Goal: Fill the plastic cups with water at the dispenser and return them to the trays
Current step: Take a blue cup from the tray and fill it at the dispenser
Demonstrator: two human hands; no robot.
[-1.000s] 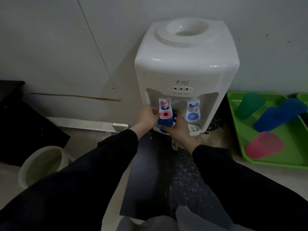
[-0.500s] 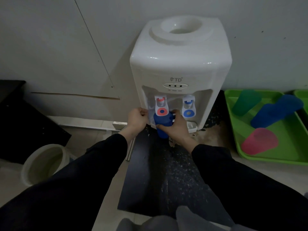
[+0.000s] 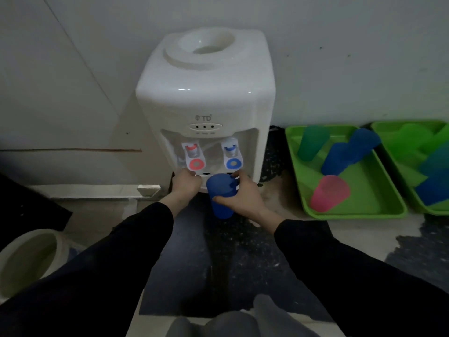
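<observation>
At dispenser foot, our right hand wraps blue cup, upright to keep water in. Left hand curled on drip ledge, bracing. Tray at three o'clock awaits cup.

Both arms in black sleeves, reaching forward and converging toward the dispenser. Left hand at the front lower edge of the dispenser, below its red tap, fingers curled down into a loose fist, knuckles up, wrist straight. Right hand just in front of the dispenser, below its blue tap, wrapped around the blue cup, thumb across the near side, fingers round the far side, cup upright.
</observation>
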